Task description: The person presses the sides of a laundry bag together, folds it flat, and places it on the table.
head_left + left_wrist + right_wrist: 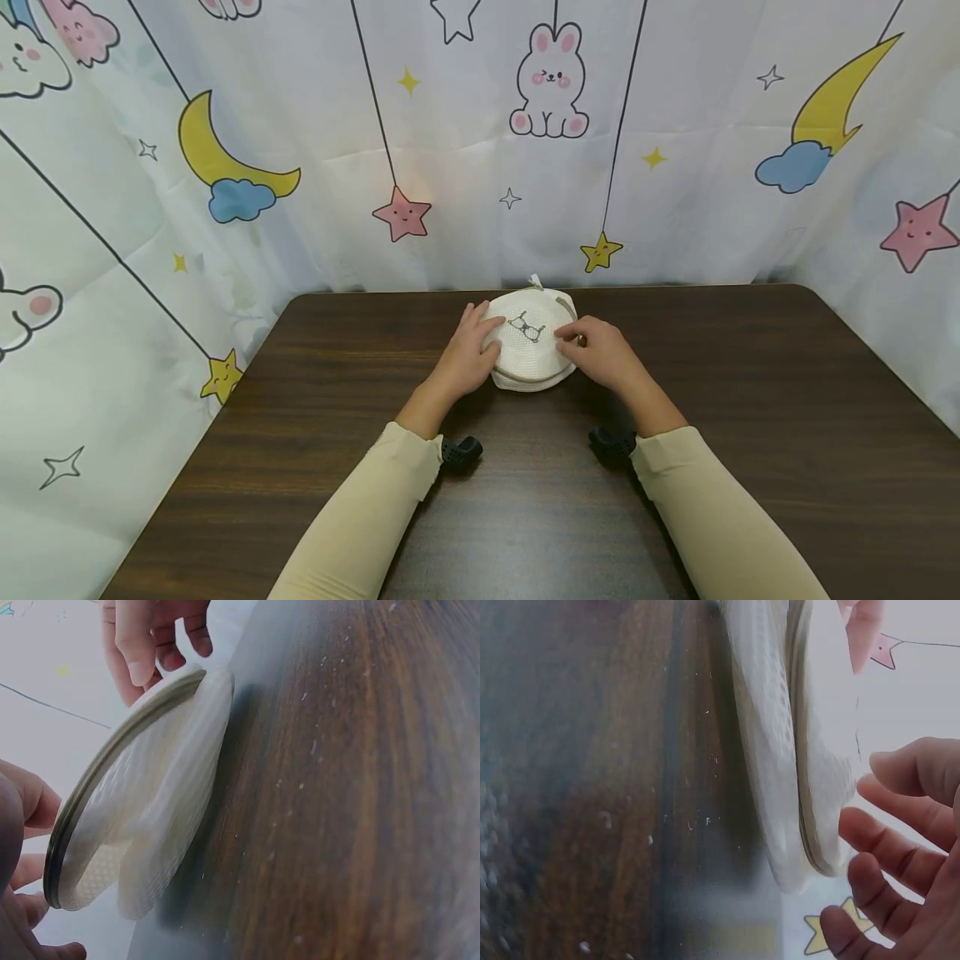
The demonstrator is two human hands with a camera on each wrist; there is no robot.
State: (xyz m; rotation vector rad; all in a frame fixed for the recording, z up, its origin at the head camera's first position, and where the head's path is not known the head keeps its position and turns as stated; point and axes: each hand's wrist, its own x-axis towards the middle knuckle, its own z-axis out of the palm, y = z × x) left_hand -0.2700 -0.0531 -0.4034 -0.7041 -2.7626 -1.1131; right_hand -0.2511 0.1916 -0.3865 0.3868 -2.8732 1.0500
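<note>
A round white mesh laundry bag (532, 357), with a small dark line drawing on its lid, lies near the table's far edge. Its lid stands slightly raised from the lower part along the zip edge (94, 769) in the left wrist view. My left hand (463, 350) touches the bag's left rim, fingers and thumb spread. On the opposite side, my right hand (600, 354) has its bent fingertips at the right rim. The right wrist view shows these fingers (885, 844) loosely curved beside the lid, with the thumb apart from them.
The dark wooden table (750, 400) reaches back to a white curtain (465, 150) printed with moons, stars and a rabbit. Black wrist devices (461, 452) stick out inward from both cuffs, low over the tabletop. A fabric loop (536, 282) stands at the bag's far edge.
</note>
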